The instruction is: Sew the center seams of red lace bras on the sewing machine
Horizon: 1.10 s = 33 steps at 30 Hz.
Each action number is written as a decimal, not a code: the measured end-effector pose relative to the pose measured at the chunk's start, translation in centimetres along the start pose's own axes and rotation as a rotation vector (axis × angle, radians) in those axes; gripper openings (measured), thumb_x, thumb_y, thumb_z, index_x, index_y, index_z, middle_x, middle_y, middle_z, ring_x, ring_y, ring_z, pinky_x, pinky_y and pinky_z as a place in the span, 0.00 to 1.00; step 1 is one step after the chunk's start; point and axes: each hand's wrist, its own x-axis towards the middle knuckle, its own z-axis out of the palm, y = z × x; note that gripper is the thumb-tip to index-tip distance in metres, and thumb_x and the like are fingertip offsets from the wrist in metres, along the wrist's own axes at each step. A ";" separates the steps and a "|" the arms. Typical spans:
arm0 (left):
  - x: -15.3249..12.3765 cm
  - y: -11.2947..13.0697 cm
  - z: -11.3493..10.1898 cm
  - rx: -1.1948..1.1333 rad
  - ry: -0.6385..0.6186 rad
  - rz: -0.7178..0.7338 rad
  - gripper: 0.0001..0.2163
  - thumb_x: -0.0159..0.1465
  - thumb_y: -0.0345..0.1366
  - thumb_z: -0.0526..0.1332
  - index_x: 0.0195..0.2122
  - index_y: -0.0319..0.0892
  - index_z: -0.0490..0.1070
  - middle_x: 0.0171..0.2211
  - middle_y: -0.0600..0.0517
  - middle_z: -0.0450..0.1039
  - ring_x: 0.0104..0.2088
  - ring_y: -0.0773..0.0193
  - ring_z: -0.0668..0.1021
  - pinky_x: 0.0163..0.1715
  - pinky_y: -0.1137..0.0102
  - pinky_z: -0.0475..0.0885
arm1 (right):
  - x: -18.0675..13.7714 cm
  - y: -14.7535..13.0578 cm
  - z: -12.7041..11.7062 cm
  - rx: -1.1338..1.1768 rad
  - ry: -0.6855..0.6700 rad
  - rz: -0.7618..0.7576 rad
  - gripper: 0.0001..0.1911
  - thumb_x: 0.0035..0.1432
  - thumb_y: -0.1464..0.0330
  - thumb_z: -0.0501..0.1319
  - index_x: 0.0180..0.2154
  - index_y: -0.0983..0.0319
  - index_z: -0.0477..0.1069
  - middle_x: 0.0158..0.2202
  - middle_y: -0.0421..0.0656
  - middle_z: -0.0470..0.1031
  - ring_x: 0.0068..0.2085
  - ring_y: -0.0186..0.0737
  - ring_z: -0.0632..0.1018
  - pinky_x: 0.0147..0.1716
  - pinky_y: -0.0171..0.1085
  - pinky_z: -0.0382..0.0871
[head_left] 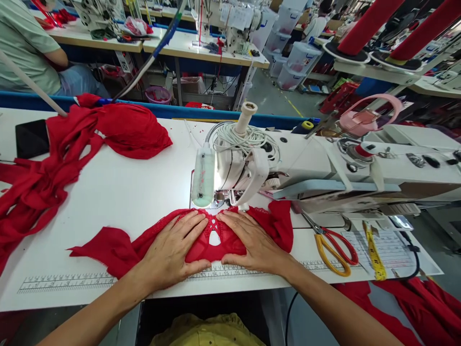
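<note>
A red lace bra [200,250] lies on the white sewing table, with small cut-outs at its centre. My left hand [176,242] rests flat on its left part, fingers spread and thumb near the lower edge. On the right part lies my right hand [248,240], also flat with fingers apart. Both sets of fingertips point at the lace upper edge, just in front of the sewing machine [245,168]. The needle area is partly hidden behind a pale green guard [203,178]. A loose end of red fabric [104,247] stretches out to the left.
A heap of red garments [118,127] covers the table's left side. Scissors [333,250] and a yellow tape measure [374,254] lie at right. A printed ruler [65,282] runs along the front edge. Another person [32,53] sits at the back left. Red thread cones [370,26] stand upper right.
</note>
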 end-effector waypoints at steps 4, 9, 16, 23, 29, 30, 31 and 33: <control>0.0 0.0 0.0 0.017 0.001 0.005 0.38 0.64 0.56 0.60 0.70 0.42 0.52 0.67 0.41 0.61 0.66 0.46 0.64 0.63 0.49 0.63 | 0.0 0.0 -0.1 0.005 0.000 0.000 0.51 0.57 0.49 0.67 0.71 0.59 0.44 0.68 0.52 0.60 0.69 0.51 0.61 0.68 0.57 0.51; 0.2 0.1 -0.1 0.011 0.012 0.000 0.39 0.64 0.56 0.61 0.70 0.44 0.51 0.66 0.42 0.62 0.65 0.45 0.65 0.62 0.51 0.64 | -0.1 0.0 -0.1 0.007 0.003 0.005 0.51 0.57 0.49 0.67 0.71 0.58 0.44 0.68 0.52 0.60 0.69 0.51 0.61 0.68 0.57 0.50; 0.2 -0.1 -0.1 0.023 0.025 0.020 0.38 0.64 0.55 0.60 0.71 0.43 0.51 0.67 0.41 0.61 0.65 0.44 0.65 0.62 0.50 0.65 | -0.1 0.2 0.1 0.020 0.018 0.017 0.52 0.55 0.48 0.67 0.71 0.57 0.45 0.68 0.52 0.59 0.68 0.51 0.61 0.69 0.56 0.49; 0.2 -0.4 0.2 0.052 0.009 0.021 0.37 0.65 0.55 0.60 0.70 0.43 0.52 0.67 0.42 0.61 0.65 0.44 0.65 0.61 0.50 0.64 | 0.0 0.2 -0.1 0.012 0.020 0.019 0.51 0.54 0.48 0.68 0.70 0.61 0.50 0.68 0.52 0.60 0.69 0.49 0.60 0.70 0.54 0.47; 0.2 -0.6 0.2 0.073 -0.008 0.036 0.37 0.65 0.56 0.59 0.70 0.43 0.51 0.67 0.41 0.60 0.66 0.45 0.64 0.62 0.50 0.64 | -0.1 0.2 -0.2 0.013 0.013 0.015 0.52 0.54 0.47 0.68 0.70 0.62 0.49 0.68 0.53 0.59 0.69 0.48 0.59 0.70 0.54 0.47; 0.2 -0.6 0.3 0.074 -0.007 0.034 0.37 0.65 0.56 0.59 0.70 0.43 0.51 0.67 0.41 0.60 0.66 0.45 0.64 0.62 0.50 0.64 | -0.1 0.2 -0.2 0.012 0.013 0.013 0.52 0.54 0.47 0.68 0.70 0.62 0.49 0.68 0.53 0.59 0.69 0.48 0.59 0.70 0.54 0.47; 0.2 -0.6 0.3 0.071 -0.006 0.032 0.37 0.65 0.56 0.59 0.70 0.43 0.51 0.67 0.41 0.60 0.66 0.44 0.64 0.62 0.50 0.64 | -0.1 0.2 -0.2 0.010 0.015 0.013 0.52 0.54 0.47 0.68 0.70 0.62 0.49 0.68 0.54 0.59 0.69 0.48 0.59 0.70 0.53 0.46; 0.2 -0.6 0.4 0.059 -0.007 0.029 0.37 0.65 0.56 0.60 0.70 0.42 0.52 0.67 0.41 0.60 0.66 0.44 0.64 0.62 0.50 0.64 | -0.1 0.3 -0.1 0.009 0.021 0.009 0.51 0.55 0.47 0.68 0.70 0.62 0.50 0.68 0.54 0.59 0.69 0.48 0.59 0.70 0.53 0.46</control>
